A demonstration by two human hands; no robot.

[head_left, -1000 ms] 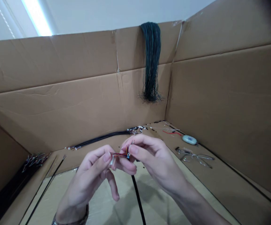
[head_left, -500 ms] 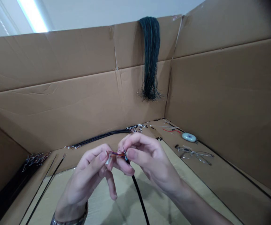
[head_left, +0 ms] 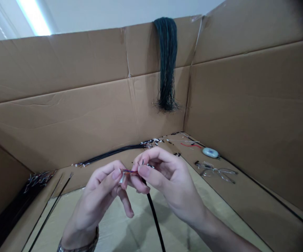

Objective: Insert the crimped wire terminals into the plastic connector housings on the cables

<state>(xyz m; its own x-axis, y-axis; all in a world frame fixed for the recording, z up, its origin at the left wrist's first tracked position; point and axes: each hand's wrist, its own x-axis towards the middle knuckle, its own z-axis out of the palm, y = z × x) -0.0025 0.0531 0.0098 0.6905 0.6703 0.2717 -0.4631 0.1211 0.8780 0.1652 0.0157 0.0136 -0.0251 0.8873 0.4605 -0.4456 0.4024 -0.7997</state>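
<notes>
Left hand [head_left: 96, 194]: at 8 o'clock from the wires [head_left: 128, 172]; its grip is narrow, thumb against forefinger on their left ends, by a small white piece [head_left: 121, 179].
Right hand [head_left: 171, 183]: at 4 o'clock; its grip is narrow too, thumb and forefinger pinched on the wires' other end, with a few dark tips poking up.
Wires: between the two hands, raised above the desk [head_left: 109, 229]; thin, red, orange and dark. They should be very light and limp, smooth enough to slip and easily kinked; best pinched close to the ends.
Cable [head_left: 153, 217]: leaves the right hand toward 5 o'clock; black, round, matt. Likely springy and stiffer than the wires, so the firmer place to hold is near its end.
Watch [head_left: 79, 247]: on the left wrist, hard and dark, partly cut off.
Desk: brown cardboard with a smooth, pale sheet laid over the middle.
Bundle [head_left: 114, 152]: at 11 o'clock, slim black cables with frayed-looking ends.
Pile [head_left: 12, 208]: at 8 to 9 o'clock, a thick black mass with loose coloured ends.
Glasses [head_left: 216, 170]: at 3 o'clock, clear and thin-framed.
Oval case [head_left: 210, 152]: just beyond the glasses, pale green, rounded, glossy.
Hank [head_left: 167, 64]: at 1 o'clock, dark green strands draped over the cardboard wall [head_left: 75, 122].
</notes>
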